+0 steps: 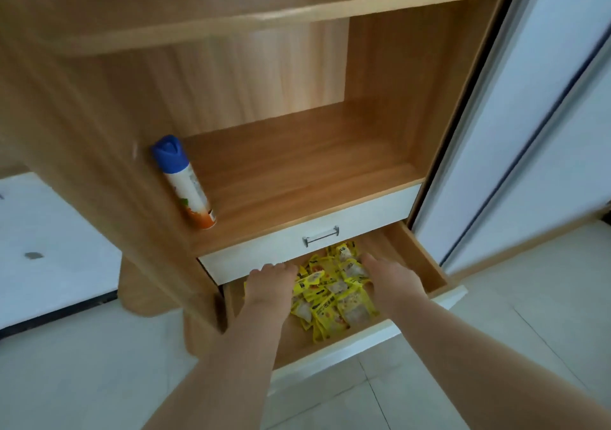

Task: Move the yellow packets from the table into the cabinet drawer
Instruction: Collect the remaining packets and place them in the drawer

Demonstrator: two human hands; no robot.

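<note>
A heap of several yellow packets (334,294) lies inside the pulled-out lower drawer (426,264) of the wooden cabinet. My left hand (269,285) reaches into the drawer at the left edge of the heap, palm down, fingertips under the drawer above. My right hand (388,277) reaches in at the right edge of the heap, also palm down, its fingers touching the packets. The heap lies between the two hands. Neither hand visibly grips a packet; the fingertips are partly hidden.
Above the open drawer is a closed white drawer with a metal handle (321,236). A spray can with a blue cap (183,181) stands on the shelf at the left. A white sliding door (529,132) is to the right, pale tiled floor (99,363) below.
</note>
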